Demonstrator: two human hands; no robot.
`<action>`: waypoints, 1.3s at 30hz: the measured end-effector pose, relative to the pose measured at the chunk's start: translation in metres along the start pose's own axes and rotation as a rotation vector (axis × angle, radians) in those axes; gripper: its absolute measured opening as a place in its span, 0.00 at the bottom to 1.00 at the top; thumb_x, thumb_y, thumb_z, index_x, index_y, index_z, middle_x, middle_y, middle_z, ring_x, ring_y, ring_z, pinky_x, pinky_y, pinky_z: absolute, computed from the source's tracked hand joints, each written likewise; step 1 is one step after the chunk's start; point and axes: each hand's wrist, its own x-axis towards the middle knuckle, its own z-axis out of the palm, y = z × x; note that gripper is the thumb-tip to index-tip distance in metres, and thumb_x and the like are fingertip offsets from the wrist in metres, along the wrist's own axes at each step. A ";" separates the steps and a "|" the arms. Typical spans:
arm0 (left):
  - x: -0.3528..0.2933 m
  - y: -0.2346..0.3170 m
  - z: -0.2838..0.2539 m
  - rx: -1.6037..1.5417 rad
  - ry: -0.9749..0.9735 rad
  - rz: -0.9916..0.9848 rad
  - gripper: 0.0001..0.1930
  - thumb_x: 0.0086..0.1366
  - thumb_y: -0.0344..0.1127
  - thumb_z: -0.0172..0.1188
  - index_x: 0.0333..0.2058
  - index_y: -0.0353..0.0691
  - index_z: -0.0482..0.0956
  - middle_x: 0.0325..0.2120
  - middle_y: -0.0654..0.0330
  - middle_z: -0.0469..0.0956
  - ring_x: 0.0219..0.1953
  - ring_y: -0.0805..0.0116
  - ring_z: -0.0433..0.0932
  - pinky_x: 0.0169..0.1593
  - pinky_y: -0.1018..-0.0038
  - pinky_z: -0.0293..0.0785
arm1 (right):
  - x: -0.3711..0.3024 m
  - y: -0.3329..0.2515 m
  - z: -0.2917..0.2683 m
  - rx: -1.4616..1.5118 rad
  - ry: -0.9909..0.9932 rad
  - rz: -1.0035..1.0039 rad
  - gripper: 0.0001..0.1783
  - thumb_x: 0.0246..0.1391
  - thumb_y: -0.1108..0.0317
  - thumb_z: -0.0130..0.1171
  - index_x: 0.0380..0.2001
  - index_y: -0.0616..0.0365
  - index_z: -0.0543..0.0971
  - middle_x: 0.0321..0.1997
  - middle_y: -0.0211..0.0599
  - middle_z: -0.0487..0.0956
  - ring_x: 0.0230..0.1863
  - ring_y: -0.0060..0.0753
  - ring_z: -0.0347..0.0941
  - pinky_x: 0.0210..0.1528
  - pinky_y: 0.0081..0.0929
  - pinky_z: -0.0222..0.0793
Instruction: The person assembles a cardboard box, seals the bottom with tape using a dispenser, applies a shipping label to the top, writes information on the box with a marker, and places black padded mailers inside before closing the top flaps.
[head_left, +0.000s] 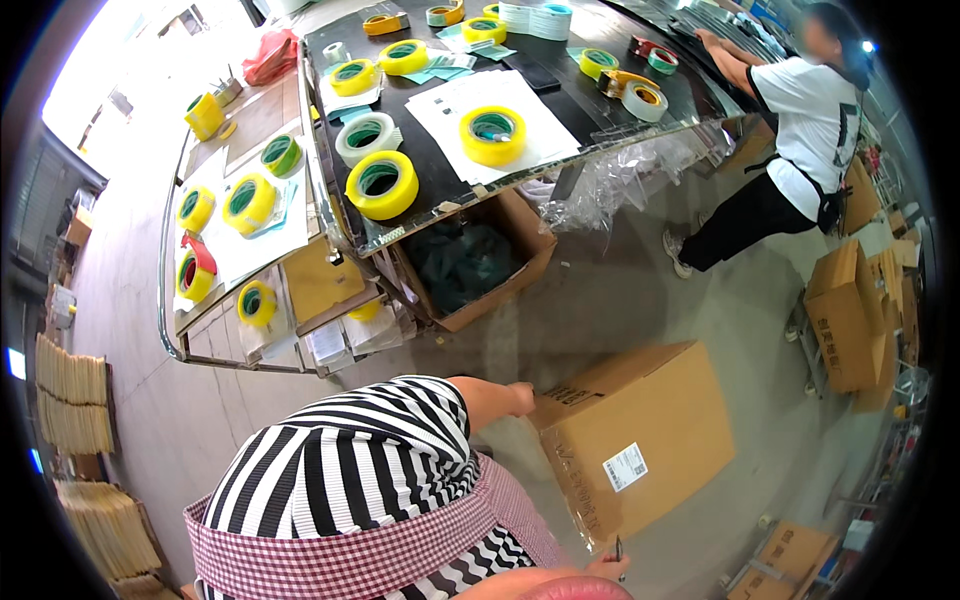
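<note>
A large brown cardboard box [690, 420] is tilted on the floor in front of me, with a white label [625, 467] and dark handwriting on its side. My left hand [521, 398] is closed at the box's left upper edge, its fingers partly hidden. Near the box's lower corner, my right hand [607, 567] grips a dark pen [619, 548] that points upward. The lower edge of the picture cuts off part of that hand and arm.
A black-topped table [420, 215] holds tape rolls [492, 135], papers and a phone. Beneath it sits an open carton [480, 305] with dark plastic. At right, a co-worker [805, 140] reaches over the table. Cartons [843, 320] are stacked farther right; flattened cardboard [75, 395] is at left.
</note>
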 end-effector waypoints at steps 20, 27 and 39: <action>-0.023 -0.057 -0.065 0.715 -0.105 0.393 0.17 0.63 0.41 0.53 0.45 0.39 0.82 0.45 0.49 0.80 0.54 0.52 0.74 0.57 0.60 0.70 | -0.066 -0.047 0.096 -0.098 -0.050 -0.169 0.18 0.50 0.58 0.56 0.16 0.49 0.60 0.16 0.23 0.59 0.16 0.19 0.54 0.16 0.19 0.51; 0.015 -0.084 -0.050 0.674 0.078 0.242 0.17 0.64 0.40 0.54 0.45 0.39 0.82 0.46 0.53 0.80 0.54 0.52 0.72 0.57 0.63 0.68 | -0.080 -0.046 0.112 -0.084 -0.071 -0.095 0.17 0.50 0.59 0.57 0.17 0.51 0.62 0.17 0.24 0.60 0.17 0.20 0.56 0.18 0.18 0.54; -0.028 -0.003 0.015 -0.226 0.080 -0.084 0.39 0.59 0.50 0.64 0.61 0.31 0.63 0.48 0.48 0.78 0.49 0.56 0.79 0.54 0.64 0.72 | -0.018 -0.007 -0.002 0.083 -0.066 0.021 0.13 0.53 0.60 0.63 0.27 0.55 0.71 0.22 0.25 0.70 0.22 0.20 0.64 0.25 0.19 0.66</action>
